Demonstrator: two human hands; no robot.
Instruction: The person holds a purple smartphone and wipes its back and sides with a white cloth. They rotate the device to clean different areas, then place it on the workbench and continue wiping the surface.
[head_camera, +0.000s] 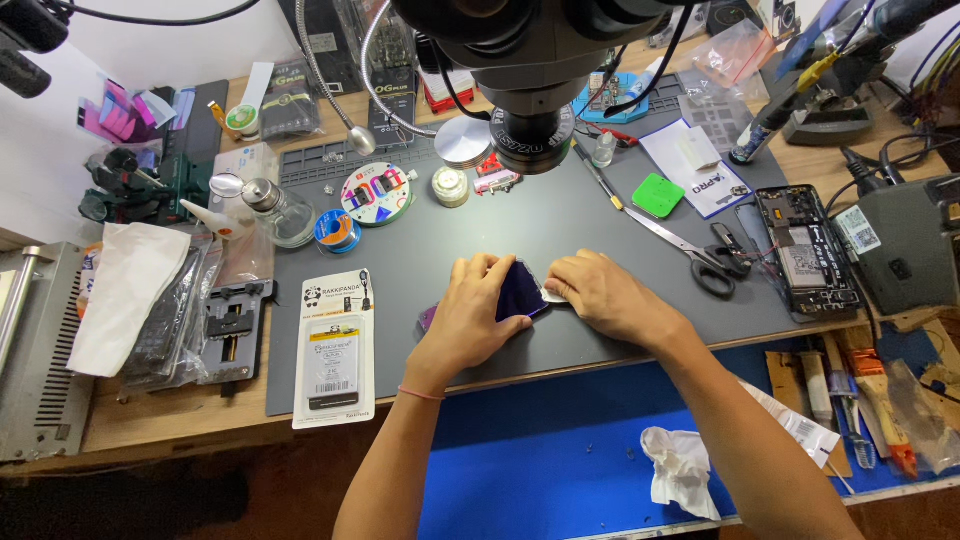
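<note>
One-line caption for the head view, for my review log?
Both hands, left hand and right hand, press on a dark purple phone on a grey work mat beneath a microscope, scissors nearby.

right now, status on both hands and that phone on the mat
Left hand pressing down on dark phone. Right hand at its right edge, pinching a small white piece. Scissors lie right of the hands, apart from them.

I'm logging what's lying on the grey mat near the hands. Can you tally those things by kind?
Dark phone under the left hand and right hand: 1
Scissors: 1
Packaged battery: 1
Green pad: 1
Solder spool: 1
Total: 5
</note>
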